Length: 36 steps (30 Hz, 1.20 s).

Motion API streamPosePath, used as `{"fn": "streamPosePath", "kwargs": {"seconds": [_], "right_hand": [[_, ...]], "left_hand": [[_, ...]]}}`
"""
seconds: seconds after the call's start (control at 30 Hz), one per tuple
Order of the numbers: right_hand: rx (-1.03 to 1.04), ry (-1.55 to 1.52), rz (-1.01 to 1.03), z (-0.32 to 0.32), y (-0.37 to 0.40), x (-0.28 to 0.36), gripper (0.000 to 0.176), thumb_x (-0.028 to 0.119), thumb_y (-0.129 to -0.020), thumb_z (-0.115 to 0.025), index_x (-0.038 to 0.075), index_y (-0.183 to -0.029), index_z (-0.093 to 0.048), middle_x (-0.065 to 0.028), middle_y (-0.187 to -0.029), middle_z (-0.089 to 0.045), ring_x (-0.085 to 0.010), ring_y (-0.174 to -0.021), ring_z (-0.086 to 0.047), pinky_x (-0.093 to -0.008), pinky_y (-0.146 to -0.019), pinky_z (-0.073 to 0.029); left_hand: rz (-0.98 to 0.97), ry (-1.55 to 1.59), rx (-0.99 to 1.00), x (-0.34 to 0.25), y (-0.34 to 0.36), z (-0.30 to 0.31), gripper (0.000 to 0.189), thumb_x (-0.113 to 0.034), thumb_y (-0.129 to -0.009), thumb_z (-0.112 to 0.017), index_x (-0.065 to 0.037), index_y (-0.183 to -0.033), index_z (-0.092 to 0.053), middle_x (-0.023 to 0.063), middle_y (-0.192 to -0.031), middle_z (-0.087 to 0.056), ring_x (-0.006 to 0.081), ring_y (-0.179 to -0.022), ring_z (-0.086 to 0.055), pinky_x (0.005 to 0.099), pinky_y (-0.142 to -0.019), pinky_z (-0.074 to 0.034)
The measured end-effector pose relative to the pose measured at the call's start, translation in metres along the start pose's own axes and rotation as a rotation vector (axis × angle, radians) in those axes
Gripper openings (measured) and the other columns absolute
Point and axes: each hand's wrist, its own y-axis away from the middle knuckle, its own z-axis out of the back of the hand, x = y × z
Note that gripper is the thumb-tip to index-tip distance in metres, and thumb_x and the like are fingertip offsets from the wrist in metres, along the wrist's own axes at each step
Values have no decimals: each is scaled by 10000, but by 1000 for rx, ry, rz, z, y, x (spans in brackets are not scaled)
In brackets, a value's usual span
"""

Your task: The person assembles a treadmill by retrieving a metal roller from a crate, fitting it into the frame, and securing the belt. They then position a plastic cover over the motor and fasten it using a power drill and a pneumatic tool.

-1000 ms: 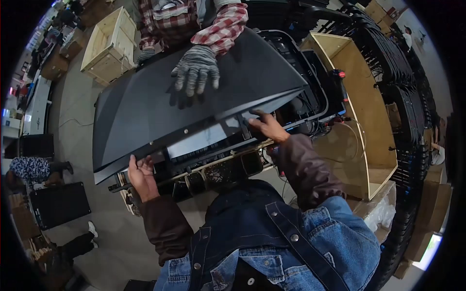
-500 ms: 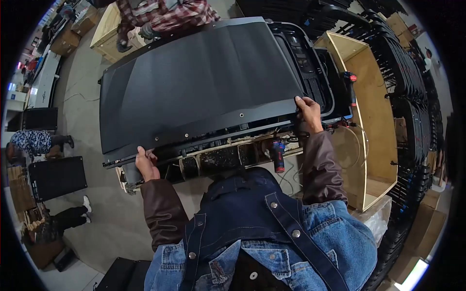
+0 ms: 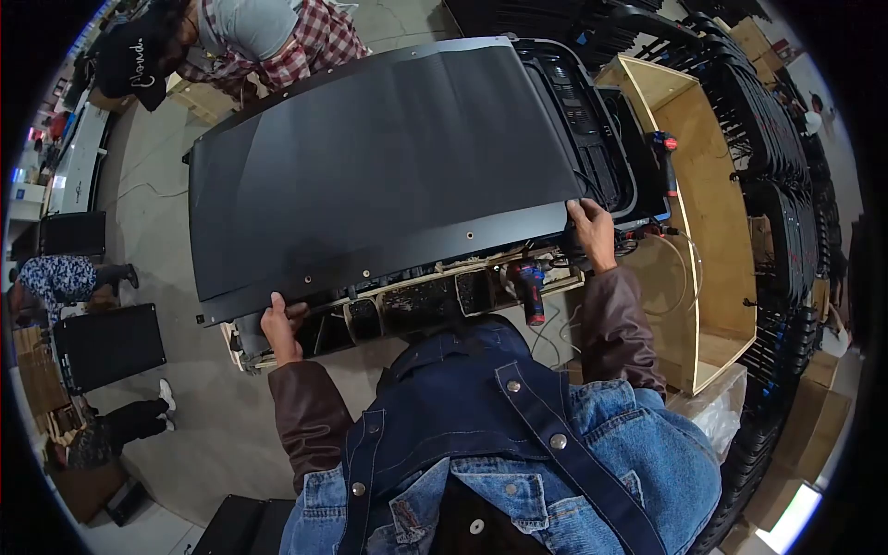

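Observation:
A large black sheet (image 3: 388, 148) with small eyelets along its near edge lies over a dark frame with a moulded black end (image 3: 578, 111). At the sheet's near right corner, my right hand (image 3: 593, 233) pinches the edge, thumb on top. My left hand (image 3: 283, 328) holds the near edge towards the left, its thumb against the top and its fingers partly hidden below. Between my hands, a blue and red cordless drill (image 3: 530, 289) rests on the wooden stand (image 3: 407, 285) under the frame.
Across the sheet a co-worker in a checked shirt (image 3: 319, 42) leans over the far edge. A second power tool (image 3: 667, 165) hangs at an open plywood box (image 3: 708, 213) on the right. Black frames (image 3: 777, 222) are stacked beyond it. Other people work at the left.
The sheet's near edge has come down towards me, covering more of the frame's rail. Both hands moved slightly with it. The co-worker has leaned in at the upper left.

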Motion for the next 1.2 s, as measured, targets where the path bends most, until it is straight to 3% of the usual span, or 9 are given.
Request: {"fn": "streamPosePath", "kwargs": {"seconds": [0.13, 0.37, 0.63, 0.8, 0.87, 0.93, 1.03, 1.17, 1.2], "right_hand": [[146, 137, 68, 5, 10, 12, 660, 341, -870, -727, -112, -1298, -511, -265, -1142, -675, -323, -1084, -659, -389, -933, -486], [256, 532, 397, 28, -1, 1, 669, 348, -756, -828, 0, -1234, -517, -262, -895, -672, -458, -852, -645, -488, -699, -508], [244, 562, 388, 28, -2, -13, 625, 377, -762, -806, 34, -1204, -528, -248, -854, -650, -452, -836, -634, -502, -687, -487], [-137, 214, 400, 10, 65, 8, 598, 196, -890, -695, 47, -1405, -429, -225, -1301, -532, -412, -1060, -615, -463, -813, -538], [-116, 95, 435, 12, 106, -6, 460, 191, -904, -699, 30, -1305, -543, -156, -1108, -625, -324, -882, -672, -352, -707, -560], [-62, -69, 254, 22, 143, -41, 337, 161, -912, -703, 7, -1200, -619, -106, -897, -664, -214, -708, -670, -303, -626, -545], [-357, -675, -468, 38, 149, -136, 265, 87, -886, -728, -15, -1119, -656, -66, -776, -675, -153, -676, -648, -275, -633, -512], [-548, -512, -405, 50, 60, -257, 396, 67, -801, -774, -3, -1162, -629, -65, -944, -677, -133, -835, -638, -271, -725, -525], [-486, -329, -262, 48, 36, -283, 463, 21, -757, -777, 1, -1190, -614, -74, -1018, -662, -157, -939, -625, -310, -807, -519]], "left_hand": [[72, -237, -116, -11, 13, 8, 579, -507, -1007, -511, 61, -1094, -587, 161, -1208, -649, 237, -976, -671, 368, -795, -551], [-96, 572, -244, -13, -33, -29, 810, -644, -971, -435, 24, -1428, -427, 182, -1446, -479, 319, -1262, -534, 469, -1052, -453], [-64, 544, -160, -33, -22, -37, 824, -653, -981, -393, 2, -1480, -349, 164, -1472, -442, 338, -1320, -471, 479, -1074, -452], [14, 461, -232, -18, -60, -7, 741, -732, -942, -367, -144, -1376, -492, 39, -1204, -638, 277, -904, -631, 371, -612, -539], [27, 402, -342, -19, -76, 2, 772, -780, -913, -354, -162, -1351, -504, 28, -1082, -660, 253, -700, -564, 356, -494, -444], [11, 241, -148, 1, -103, 47, 750, -733, -940, -379, -159, -1415, -470, 23, -1372, -558, 249, -1159, -582, 374, -809, -555], [41, 211, -226, 11, -116, 54, 770, -794, -898, -368, -216, -1393, -486, -6, -1269, -620, 249, -974, -635, 350, -628, -540], [30, 309, 32, 8, -76, 47, 830, -812, -893, -310, -189, -1425, -442, 57, -1331, -583, 260, -1063, -620, 359, -677, -589], [-222, 18, 47, 22, -71, 48, 794, -749, -942, -301, -151, -1452, -415, 93, -1420, -501, 263, -1218, -553, 396, -835, -602]]}}
